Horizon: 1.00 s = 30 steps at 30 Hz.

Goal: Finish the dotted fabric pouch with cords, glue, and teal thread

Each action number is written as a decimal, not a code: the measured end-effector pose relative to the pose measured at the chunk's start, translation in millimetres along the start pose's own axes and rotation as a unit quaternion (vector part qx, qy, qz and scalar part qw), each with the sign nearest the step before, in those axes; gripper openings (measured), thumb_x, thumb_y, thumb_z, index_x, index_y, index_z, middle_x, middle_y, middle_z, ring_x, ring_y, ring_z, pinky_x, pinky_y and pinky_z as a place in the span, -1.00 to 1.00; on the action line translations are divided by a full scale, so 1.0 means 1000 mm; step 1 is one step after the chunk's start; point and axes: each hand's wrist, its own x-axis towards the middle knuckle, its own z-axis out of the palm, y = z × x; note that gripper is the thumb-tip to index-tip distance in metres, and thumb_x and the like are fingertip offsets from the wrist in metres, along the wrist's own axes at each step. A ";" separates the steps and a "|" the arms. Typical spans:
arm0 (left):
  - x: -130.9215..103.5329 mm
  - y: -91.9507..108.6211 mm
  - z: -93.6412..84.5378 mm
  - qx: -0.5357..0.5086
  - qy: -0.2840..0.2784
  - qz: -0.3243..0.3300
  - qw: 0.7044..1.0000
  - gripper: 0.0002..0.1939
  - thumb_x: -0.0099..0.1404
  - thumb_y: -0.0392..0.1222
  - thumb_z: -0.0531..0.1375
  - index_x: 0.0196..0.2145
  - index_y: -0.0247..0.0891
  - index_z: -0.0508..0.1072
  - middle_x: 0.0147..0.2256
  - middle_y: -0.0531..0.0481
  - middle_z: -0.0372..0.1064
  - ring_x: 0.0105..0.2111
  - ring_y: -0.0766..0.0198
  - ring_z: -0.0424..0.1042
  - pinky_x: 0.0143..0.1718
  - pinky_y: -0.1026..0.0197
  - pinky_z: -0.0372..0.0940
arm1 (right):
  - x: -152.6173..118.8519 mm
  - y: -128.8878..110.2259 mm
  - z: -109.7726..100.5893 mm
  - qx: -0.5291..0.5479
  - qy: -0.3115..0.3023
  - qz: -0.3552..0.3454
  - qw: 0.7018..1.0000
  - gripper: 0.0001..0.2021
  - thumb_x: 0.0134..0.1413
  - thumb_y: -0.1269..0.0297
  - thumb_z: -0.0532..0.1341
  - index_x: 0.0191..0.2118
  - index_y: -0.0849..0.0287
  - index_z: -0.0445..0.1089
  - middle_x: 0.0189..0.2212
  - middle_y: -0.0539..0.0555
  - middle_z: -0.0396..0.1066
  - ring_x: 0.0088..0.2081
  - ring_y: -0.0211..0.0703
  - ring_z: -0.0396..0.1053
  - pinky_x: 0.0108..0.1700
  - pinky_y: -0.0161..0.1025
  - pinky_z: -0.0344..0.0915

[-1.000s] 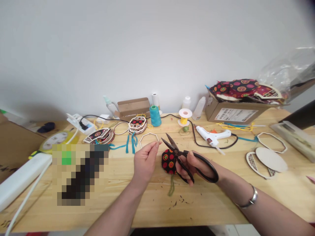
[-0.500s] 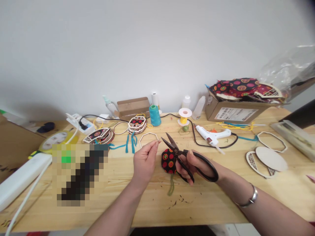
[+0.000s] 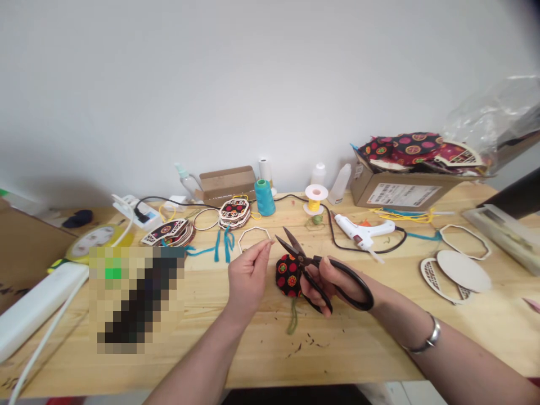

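Note:
My right hand (image 3: 323,284) is closed round the handles of black scissors (image 3: 310,260), whose blades stand apart and point up and left. Close to the blade tips, my left hand (image 3: 250,275) is pinched shut; a tiny pale tip shows at its fingers, too small to name. Beneath the scissors lies a dark patterned fabric piece (image 3: 289,275) with red and orange motifs, partly covered by the blades and my right hand. A green cord (image 3: 292,319) trails from its lower edge. Dark scraps (image 3: 301,346) are scattered on the wooden table nearer to me.
A white glue gun (image 3: 365,232) with a black cable lies right of centre. Behind stand a teal thread cone (image 3: 264,198), a yellow cord spool (image 3: 314,201) and a cardboard box (image 3: 396,188) of fabric. Wooden frames (image 3: 464,242) lie right, a stack of patterned pieces (image 3: 171,232) left.
Almost nothing differs. The whole view has shifted very slightly, while both hands and the scissors keep their positions.

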 end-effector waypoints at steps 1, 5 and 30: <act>0.000 -0.001 0.000 0.004 -0.001 0.006 1.000 -0.77 0.19 -0.14 0.17 -0.25 -0.27 0.55 -0.25 -0.02 0.54 -0.23 0.20 0.49 -0.14 0.21 0.35 | 0.000 0.000 0.000 0.001 0.000 0.000 1.000 -0.28 0.04 -0.31 -0.23 -0.33 0.30 0.32 -0.57 -0.02 0.18 -0.62 -0.34 0.24 -0.60 -0.37 0.18; 0.000 -0.003 0.000 0.019 -0.003 0.022 1.000 -0.76 0.20 -0.15 0.16 -0.24 -0.27 0.54 -0.24 -0.02 0.53 -0.21 0.21 0.48 -0.13 0.20 0.35 | -0.001 -0.003 0.001 0.000 -0.004 0.002 1.000 -0.30 0.04 -0.31 -0.22 -0.34 0.29 0.31 -0.56 -0.02 0.17 -0.61 -0.34 0.24 -0.59 -0.37 0.19; -0.002 -0.014 0.000 0.082 -0.010 0.112 0.990 -0.77 0.23 -0.21 0.13 -0.19 -0.25 0.52 -0.23 -0.04 0.53 -0.22 0.21 0.48 -0.15 0.19 0.34 | -0.002 -0.008 0.000 -0.014 -0.014 0.002 1.000 -0.31 0.06 -0.29 -0.22 -0.34 0.29 0.31 -0.57 -0.01 0.18 -0.61 -0.35 0.23 -0.58 -0.39 0.17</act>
